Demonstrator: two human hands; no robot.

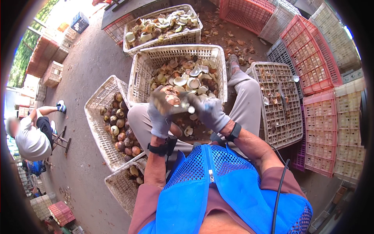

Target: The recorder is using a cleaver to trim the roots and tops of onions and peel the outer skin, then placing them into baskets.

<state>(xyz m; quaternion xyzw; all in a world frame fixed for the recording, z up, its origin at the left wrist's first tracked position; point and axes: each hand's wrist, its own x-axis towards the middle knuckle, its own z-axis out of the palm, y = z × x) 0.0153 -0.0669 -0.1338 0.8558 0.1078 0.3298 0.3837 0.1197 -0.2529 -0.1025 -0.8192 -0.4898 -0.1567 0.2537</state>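
Note:
My left hand (159, 119) and my right hand (213, 114), both in grey gloves, meet over the near edge of a pale plastic crate (177, 48) between my knees. Both sets of fingers look curled, but motion smears what they grip. A blurred brown shape shows at the left fingers, and a small white piece (191, 110) is by the right ones. In the crate lie white, cup-shaped shell pieces (193, 83) and brown peelings (170, 94). Left of my leg, another crate (97, 113) holds several round, brown-purple fruits or bulbs (121, 136).
Beyond stands a crate of pale shells (163, 24). At right, a dark narrow tool (283, 100) lies on an upturned crate (272, 117). Stacked red crates (307, 54) line the right side. A seated person (33, 136) is at far left. Peelings litter the floor (233, 43).

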